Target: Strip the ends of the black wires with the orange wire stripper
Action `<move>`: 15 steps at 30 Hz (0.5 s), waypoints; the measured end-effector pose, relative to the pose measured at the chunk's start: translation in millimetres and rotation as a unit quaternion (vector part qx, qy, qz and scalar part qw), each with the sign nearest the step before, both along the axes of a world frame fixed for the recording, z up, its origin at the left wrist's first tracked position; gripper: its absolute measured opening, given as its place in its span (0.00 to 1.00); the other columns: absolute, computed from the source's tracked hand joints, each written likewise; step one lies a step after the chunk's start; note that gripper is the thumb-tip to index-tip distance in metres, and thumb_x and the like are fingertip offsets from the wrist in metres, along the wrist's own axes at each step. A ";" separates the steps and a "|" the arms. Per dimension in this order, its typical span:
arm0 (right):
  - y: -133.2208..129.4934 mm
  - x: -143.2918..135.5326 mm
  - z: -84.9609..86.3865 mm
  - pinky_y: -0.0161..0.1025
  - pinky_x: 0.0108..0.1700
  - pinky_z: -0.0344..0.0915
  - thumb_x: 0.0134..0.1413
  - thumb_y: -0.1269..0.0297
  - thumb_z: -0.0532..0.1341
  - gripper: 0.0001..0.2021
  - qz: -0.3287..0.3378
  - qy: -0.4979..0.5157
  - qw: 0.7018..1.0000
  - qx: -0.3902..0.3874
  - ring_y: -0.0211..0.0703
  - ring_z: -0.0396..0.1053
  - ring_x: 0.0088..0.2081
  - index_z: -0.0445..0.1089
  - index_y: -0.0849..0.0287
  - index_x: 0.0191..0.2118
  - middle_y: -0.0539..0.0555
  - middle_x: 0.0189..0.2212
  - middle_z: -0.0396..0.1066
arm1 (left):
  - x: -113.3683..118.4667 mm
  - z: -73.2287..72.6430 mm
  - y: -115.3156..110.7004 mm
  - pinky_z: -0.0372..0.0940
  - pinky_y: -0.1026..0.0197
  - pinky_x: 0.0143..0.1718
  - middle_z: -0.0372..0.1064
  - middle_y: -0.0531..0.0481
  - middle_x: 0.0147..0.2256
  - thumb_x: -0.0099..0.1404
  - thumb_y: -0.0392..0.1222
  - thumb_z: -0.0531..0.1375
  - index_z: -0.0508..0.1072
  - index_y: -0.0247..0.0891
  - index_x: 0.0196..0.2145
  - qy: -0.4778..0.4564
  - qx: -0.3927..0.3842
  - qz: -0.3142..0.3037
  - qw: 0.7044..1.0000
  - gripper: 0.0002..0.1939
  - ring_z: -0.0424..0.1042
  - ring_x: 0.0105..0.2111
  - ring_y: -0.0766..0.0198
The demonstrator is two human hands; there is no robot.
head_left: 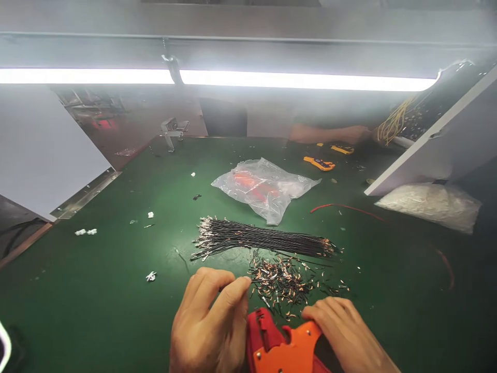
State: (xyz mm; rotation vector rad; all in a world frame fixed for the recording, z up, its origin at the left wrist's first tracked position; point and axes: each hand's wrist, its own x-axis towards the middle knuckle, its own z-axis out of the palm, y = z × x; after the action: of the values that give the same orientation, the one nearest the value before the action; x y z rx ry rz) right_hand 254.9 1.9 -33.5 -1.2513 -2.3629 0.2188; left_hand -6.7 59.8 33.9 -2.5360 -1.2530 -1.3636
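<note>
My left hand (212, 321) is closed at the lower middle, thumb and forefinger pinched together beside the scrap pile; what lies between the fingertips is too small to name. My right hand (345, 331) is wrapped round the orange and red wire stripper (287, 349), whose red jaws lie just right of my left hand. Beyond them is a pile of short black and copper wire scraps (281, 280). A bundle of black wires (256, 237) lies behind the scraps, with silvery terminals at its left end and coppery tips at its right.
A clear plastic bag (267, 189) with red and orange contents lies behind the bundle. Yellow tools (319, 163) and a person's arm (334, 133) are farther back. A bag of pale pieces (430, 204) sits right, near a red wire (347, 207). White bits (151, 276) lie left.
</note>
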 end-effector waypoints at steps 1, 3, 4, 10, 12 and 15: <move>0.2 -5.3 -5.9 0.45 0.42 0.60 0.58 0.42 0.63 0.26 0.011 -0.022 1.000 0.003 0.50 0.71 0.33 0.63 0.58 0.51 0.52 0.34 0.74 | 1.4 -1.1 -0.4 0.67 0.65 0.32 0.69 0.50 0.32 0.62 0.21 0.60 0.73 0.35 0.42 -0.005 -0.005 -0.004 1.000 0.14 0.66 0.32 0.67; -1.3 -16.5 -20.3 0.49 0.44 0.54 0.69 0.59 0.46 0.14 -0.059 -0.029 0.994 0.084 0.50 0.67 0.30 0.67 0.55 0.44 0.51 0.28 0.73 | 3.1 -4.0 -1.4 0.67 0.64 0.31 0.69 0.49 0.32 0.62 0.20 0.60 0.73 0.35 0.42 -0.007 -0.009 -0.012 1.000 0.14 0.66 0.32 0.66; -2.6 -21.5 -27.4 0.50 0.44 0.52 0.68 0.67 0.44 0.15 -0.071 -0.038 0.991 0.102 0.50 0.66 0.30 0.67 0.54 0.43 0.51 0.28 0.73 | 3.3 -5.5 -1.8 0.67 0.64 0.31 0.69 0.48 0.33 0.62 0.20 0.60 0.73 0.34 0.42 0.000 -0.007 -0.017 1.000 0.15 0.66 0.32 0.66; -9.3 -26.2 -41.0 0.52 0.46 0.52 0.59 0.74 0.50 0.14 -0.090 -0.039 0.989 0.110 0.52 0.65 0.32 0.68 0.52 0.43 0.52 0.29 0.73 | 4.2 -10.8 -2.8 0.67 0.64 0.32 0.71 0.48 0.33 0.61 0.21 0.61 0.73 0.34 0.43 0.020 -0.009 -0.034 0.999 0.15 0.66 0.32 0.66; -10.8 -19.6 -29.0 0.50 0.44 0.57 0.60 0.60 0.56 0.10 -0.082 0.020 0.996 0.024 0.53 0.67 0.34 0.66 0.53 0.47 0.52 0.32 0.72 | 7.8 -9.0 -3.9 0.65 0.64 0.30 0.70 0.49 0.31 0.62 0.21 0.60 0.72 0.34 0.42 -0.003 -0.026 -0.035 0.999 0.13 0.65 0.30 0.67; -12.8 -7.9 0.5 0.44 0.42 0.65 0.54 0.54 0.67 0.20 -0.120 0.144 0.956 -0.228 0.51 0.71 0.39 0.63 0.51 0.49 0.51 0.38 0.71 | 13.2 -3.3 -6.6 0.64 0.65 0.28 0.68 0.53 0.28 0.64 0.24 0.60 0.72 0.35 0.40 -0.063 -0.060 -0.013 0.996 0.10 0.63 0.27 0.68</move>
State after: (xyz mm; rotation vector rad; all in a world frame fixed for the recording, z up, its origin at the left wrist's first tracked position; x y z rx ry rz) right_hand 246.9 -10.9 -32.9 -1.5731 -1.9478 0.8438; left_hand 6.5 53.2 30.6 -2.5877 -1.3671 -1.5198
